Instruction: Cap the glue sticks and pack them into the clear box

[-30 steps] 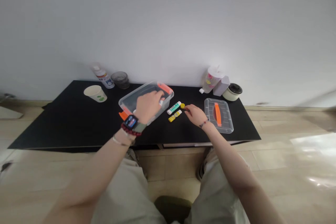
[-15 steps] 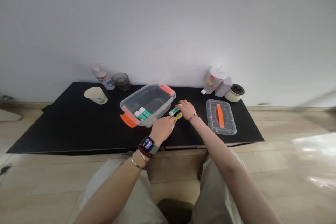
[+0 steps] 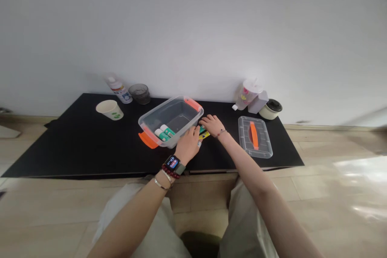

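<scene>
A clear plastic box (image 3: 186, 131) with orange latches stands on the black table, its top uncovered. Two green glue sticks (image 3: 167, 130) with white caps lie inside at its left end. Just right of the box, a green glue stick (image 3: 202, 129) and a yellow glue stick (image 3: 204, 135) lie side by side between my hands. My left hand (image 3: 188, 144) is closed over their left ends, its fingers partly covering them. My right hand (image 3: 213, 125) has its curled fingers around their right ends. The clear lid (image 3: 263, 139) with an orange handle lies flat to the right.
A paper cup (image 3: 109, 109), a spray can (image 3: 120, 90) and a dark glass (image 3: 139, 93) stand at the left. Along the back right are a clear cup with a straw (image 3: 247, 93), a pale box (image 3: 258, 102) and a cream pot with black lid (image 3: 271, 109).
My left hand has moved slightly up and right, its fingers now covering the white end of the green glue stick. My right hand has shifted slightly left.
</scene>
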`<action>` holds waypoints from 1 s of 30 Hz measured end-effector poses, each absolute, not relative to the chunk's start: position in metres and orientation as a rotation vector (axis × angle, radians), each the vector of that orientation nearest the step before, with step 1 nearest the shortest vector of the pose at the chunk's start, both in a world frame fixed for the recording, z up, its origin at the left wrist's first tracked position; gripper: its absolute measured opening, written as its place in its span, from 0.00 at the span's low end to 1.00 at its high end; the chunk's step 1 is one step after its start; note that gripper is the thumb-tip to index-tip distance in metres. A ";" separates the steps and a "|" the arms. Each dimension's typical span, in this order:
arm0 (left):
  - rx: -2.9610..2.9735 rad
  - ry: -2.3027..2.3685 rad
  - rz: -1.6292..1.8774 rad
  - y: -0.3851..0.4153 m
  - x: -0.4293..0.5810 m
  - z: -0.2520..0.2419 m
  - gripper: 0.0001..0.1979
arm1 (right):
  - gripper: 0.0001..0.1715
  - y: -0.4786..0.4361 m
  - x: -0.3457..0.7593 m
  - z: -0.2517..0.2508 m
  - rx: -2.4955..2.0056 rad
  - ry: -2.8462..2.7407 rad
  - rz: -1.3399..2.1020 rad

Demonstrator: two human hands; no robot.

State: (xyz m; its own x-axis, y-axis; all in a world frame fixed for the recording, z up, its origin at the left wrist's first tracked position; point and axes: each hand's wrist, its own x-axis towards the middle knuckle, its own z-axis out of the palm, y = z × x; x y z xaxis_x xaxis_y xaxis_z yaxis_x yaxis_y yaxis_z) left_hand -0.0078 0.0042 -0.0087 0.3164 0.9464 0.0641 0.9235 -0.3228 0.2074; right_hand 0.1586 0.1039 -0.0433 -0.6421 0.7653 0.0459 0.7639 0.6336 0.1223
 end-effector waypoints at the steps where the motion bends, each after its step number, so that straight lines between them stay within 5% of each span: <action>1: 2.433 1.738 0.251 0.004 -0.007 -0.010 0.25 | 0.17 0.103 0.159 -0.044 1.331 2.818 0.188; 16: 2.386 1.723 0.412 0.006 -0.001 -0.013 0.29 | 0.15 0.094 0.164 -0.021 1.289 3.005 0.153; 22: 2.102 1.778 0.134 0.006 -0.004 0.004 0.19 | 0.17 0.078 0.164 -0.002 1.114 3.173 -0.228; 25: 1.848 1.608 0.180 0.007 -0.007 0.003 0.18 | 0.23 0.103 0.189 0.003 1.367 3.130 -0.359; 30: 1.317 1.324 0.442 0.003 -0.007 -0.001 0.19 | 0.26 0.158 0.251 -0.008 2.167 2.438 -0.063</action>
